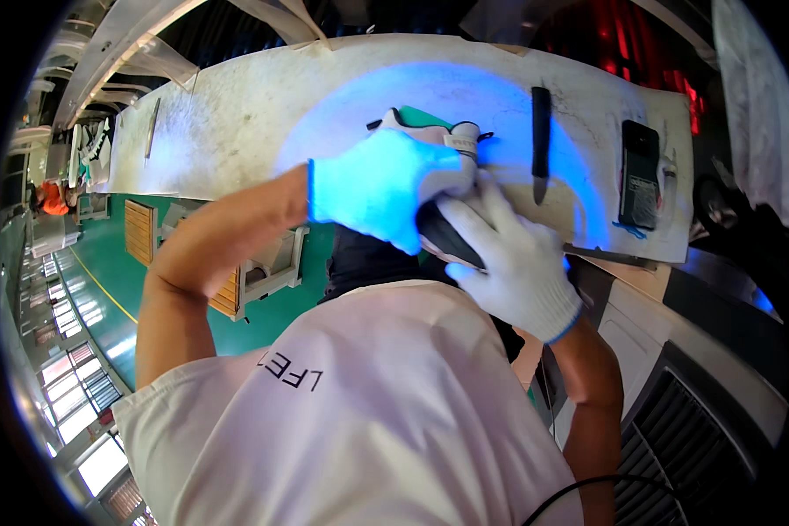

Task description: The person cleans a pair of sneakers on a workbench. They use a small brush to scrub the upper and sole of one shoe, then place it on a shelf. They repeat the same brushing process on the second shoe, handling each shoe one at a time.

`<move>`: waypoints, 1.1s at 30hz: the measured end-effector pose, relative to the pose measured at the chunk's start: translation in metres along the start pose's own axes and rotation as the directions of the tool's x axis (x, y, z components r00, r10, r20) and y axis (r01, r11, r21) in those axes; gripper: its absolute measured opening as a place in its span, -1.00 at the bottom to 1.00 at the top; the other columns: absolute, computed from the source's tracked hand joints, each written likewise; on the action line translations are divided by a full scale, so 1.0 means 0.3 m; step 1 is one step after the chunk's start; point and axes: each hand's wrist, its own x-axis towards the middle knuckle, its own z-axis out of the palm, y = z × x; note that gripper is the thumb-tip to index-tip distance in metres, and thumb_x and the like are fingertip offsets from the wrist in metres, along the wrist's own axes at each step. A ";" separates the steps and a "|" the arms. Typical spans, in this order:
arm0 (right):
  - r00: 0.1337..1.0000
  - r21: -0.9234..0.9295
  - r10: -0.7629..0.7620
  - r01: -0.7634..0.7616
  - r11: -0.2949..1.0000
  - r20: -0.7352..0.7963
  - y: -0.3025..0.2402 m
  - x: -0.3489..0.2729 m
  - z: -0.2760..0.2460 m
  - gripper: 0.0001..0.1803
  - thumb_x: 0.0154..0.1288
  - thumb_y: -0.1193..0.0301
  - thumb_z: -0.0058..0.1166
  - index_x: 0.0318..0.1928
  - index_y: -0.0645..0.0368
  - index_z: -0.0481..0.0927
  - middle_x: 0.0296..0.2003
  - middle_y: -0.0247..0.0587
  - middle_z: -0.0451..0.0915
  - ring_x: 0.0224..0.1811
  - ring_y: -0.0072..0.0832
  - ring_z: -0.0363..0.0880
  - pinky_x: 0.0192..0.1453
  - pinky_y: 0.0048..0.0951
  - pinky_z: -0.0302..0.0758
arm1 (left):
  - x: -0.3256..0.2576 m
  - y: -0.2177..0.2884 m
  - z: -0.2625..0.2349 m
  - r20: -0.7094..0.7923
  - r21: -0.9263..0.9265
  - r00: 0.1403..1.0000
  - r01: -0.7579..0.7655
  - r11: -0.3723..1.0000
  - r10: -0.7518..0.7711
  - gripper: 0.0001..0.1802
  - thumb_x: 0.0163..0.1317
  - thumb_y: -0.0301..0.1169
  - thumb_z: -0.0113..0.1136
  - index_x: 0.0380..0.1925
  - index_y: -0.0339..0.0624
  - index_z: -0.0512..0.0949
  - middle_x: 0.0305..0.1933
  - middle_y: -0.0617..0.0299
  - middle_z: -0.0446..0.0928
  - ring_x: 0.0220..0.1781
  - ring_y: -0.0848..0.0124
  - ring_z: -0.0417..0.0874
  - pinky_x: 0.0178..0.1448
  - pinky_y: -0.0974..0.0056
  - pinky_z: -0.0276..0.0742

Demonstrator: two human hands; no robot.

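Observation:
A light-coloured shoe (465,147) with a green lining is held between my two gloved hands over the near edge of the table. My left hand (373,186), in a knit glove lit bright blue, grips the shoe's side from the left. From the right, my right hand (510,259), in a white knit glove, wraps the end nearer my body, where a dark part shows between the hands. Both hands cover much of the shoe.
Right of the shoe lies a black-handled knife (541,131); farther right are a black phone-like device (640,171) and a slim, clear object (670,180). A thin strip (153,127) rests at the left of the pale table (228,123). Wooden-topped carts (140,230) stand on the green floor.

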 end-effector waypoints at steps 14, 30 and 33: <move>0.679 -0.135 0.165 -0.366 0.921 -0.715 0.454 0.266 0.207 -0.08 0.40 0.20 0.38 0.63 0.28 0.29 0.31 0.35 0.64 0.15 0.25 0.76 0.20 0.21 0.73 | 0.009 0.362 0.156 -0.127 0.315 0.987 0.131 0.940 -0.094 -0.02 0.02 0.15 0.68 0.36 -0.20 0.64 0.32 -0.06 0.66 0.36 -0.14 0.68 0.48 -0.21 0.57; 0.642 0.837 0.744 0.500 -0.223 -0.185 0.247 -0.037 0.185 -0.70 0.69 0.20 0.22 -0.26 0.01 0.57 -0.46 -0.36 0.56 -0.49 -0.41 0.58 -0.41 -0.31 0.53 | 0.053 0.313 0.293 -0.229 0.327 0.970 0.151 0.933 -0.077 -0.38 -0.15 -0.05 0.76 -0.07 -0.12 0.82 0.05 0.17 0.83 0.15 0.07 0.84 0.39 -0.10 0.67; 0.640 0.811 0.753 0.516 -0.276 -0.152 0.214 -0.017 0.191 -0.62 0.71 0.15 0.21 -0.34 -0.02 0.51 -0.52 -0.38 0.52 -0.55 -0.41 0.53 -0.45 -0.29 0.50 | 0.056 0.304 0.296 -0.241 0.316 0.968 0.143 0.938 -0.066 -0.38 -0.17 -0.05 0.78 -0.10 -0.11 0.83 0.03 0.19 0.84 0.09 0.08 0.85 0.35 -0.07 0.69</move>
